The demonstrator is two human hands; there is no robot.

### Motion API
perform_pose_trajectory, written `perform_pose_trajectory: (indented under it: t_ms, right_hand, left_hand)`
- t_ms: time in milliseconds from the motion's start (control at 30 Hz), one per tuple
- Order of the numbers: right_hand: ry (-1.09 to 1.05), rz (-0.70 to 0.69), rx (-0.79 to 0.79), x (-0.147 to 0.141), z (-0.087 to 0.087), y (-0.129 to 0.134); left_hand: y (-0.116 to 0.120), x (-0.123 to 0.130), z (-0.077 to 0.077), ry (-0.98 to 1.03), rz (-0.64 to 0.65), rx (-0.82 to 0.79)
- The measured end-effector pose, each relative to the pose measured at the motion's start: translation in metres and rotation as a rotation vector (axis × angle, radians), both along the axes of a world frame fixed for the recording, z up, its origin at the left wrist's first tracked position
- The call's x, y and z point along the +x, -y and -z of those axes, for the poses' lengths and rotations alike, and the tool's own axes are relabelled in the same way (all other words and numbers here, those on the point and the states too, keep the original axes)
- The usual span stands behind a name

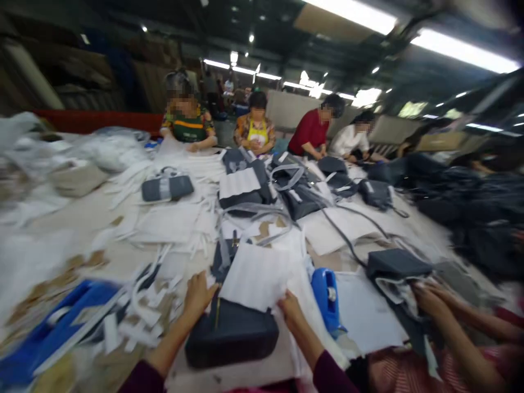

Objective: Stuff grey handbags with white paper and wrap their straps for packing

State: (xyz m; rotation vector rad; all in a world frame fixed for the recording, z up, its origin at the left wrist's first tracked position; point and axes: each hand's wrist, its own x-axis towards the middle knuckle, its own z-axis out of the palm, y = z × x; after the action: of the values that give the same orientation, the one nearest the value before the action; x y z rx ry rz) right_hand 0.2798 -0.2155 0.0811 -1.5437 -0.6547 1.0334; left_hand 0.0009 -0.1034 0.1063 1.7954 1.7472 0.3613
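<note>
A dark grey bag [233, 335] lies on the table right before me. Over its upper part rests a white foam sheet [256, 275]. My left hand [198, 295] is at the left of the sheet, fingers closed on a small white piece too blurred to name. At the sheet's lower right corner, my right hand [291, 310] has its fingers pinched on the sheet's edge. Behind the sheet, a grey strap [241, 207] curves over the bag's far side.
Blue tape dispensers stand at right [327, 297] and left [61, 322]. White scraps [143, 311] lie left. More bags [167, 187] cover the table's far part. A person's hands [429, 295] hold a dark bag [399, 265] at right. Several people work across the table.
</note>
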Motion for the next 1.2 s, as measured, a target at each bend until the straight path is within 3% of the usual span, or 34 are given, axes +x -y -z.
perform_pose_trajectory:
  t_ms: [67,133,233,300,400,467,567,700,867,967,1067,1200]
  right_hand:
    - [-0.169,-0.047,-0.066,-0.022,0.015,0.011]
    - [-0.286,-0.044,-0.097,-0.026,0.021,0.012]
    - [-0.293,-0.023,-0.098,-0.02,0.021,0.006]
    - [-0.263,-0.02,-0.085,-0.019,0.019,0.003]
    - [-0.242,-0.038,-0.052,-0.024,0.014,0.002]
    - [-0.257,-0.09,-0.05,-0.029,0.008,-0.002]
    - [-0.323,-0.247,-0.124,-0.032,0.001,-0.011]
    - [-0.425,-0.449,-0.276,-0.026,0.002,-0.026]
    - [-0.4,-0.562,-0.456,-0.021,0.012,-0.036]
    - [-0.339,-0.621,-0.565,-0.023,0.016,-0.039]
    - [-0.295,-0.667,-0.637,-0.026,0.018,-0.042]
    - [-0.271,-0.713,-0.682,-0.026,0.021,-0.044]
  left_hand:
    - [-0.004,-0.013,0.01,-0.02,-0.024,-0.112]
    - [-0.004,-0.017,0.024,-0.011,-0.081,-0.163]
    - [0.0,-0.014,0.035,0.048,-0.172,-0.188]
    - [0.004,-0.016,0.032,0.12,-0.206,-0.168]
    - [0.016,-0.026,0.015,0.276,-0.211,-0.103]
    - [0.029,-0.034,-0.004,0.532,-0.165,-0.094]
    - [0.051,-0.046,-0.034,0.892,-0.031,-0.206]
    - [0.065,-0.058,-0.058,0.892,0.129,-0.34]
    - [0.056,-0.061,-0.064,0.901,0.163,-0.408]
    - [0.044,-0.053,-0.059,0.928,0.184,-0.401]
    - [0.027,-0.041,-0.039,0.914,0.219,-0.404]
    - [0.0,-0.035,0.005,0.651,0.002,-0.221]
